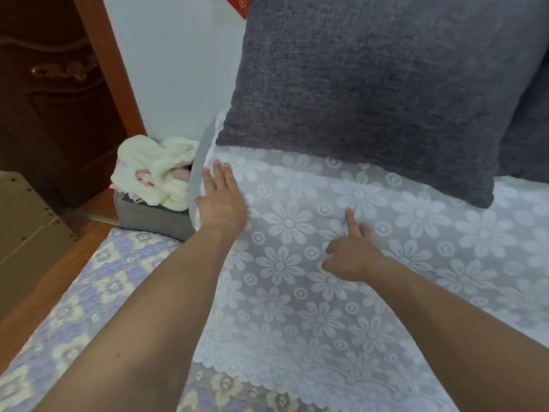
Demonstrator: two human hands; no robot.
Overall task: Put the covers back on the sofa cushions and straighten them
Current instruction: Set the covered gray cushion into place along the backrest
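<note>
Smoothing is in hand on the white lace cover (341, 292), which lies spread over the seat cushion across the centre and right of the frame, its scalloped hem hanging at the lower centre. By its look the cover is thin, light and limp: it should slide and bunch under slight pressure and may snag at the openwork, so flat palms and a pinch at the hem or side edge appear the safest holds.

The left hand (221, 200) lies flat at the left centre of the frame, fingers straight and together, pressing the cover's left edge where it turns over the cushion's side. The right hand (352, 252) rests on the cover at mid-frame, forefinger extended and touching the lace, the other fingers curled under; whether they pinch any cloth cannot be told.

A grey pillow (371, 84) stands upright in the upper right, its lower edge resting on the cover's far end. A quilted seat pad (98, 278) lies at lower left, just beside the cover.
</note>
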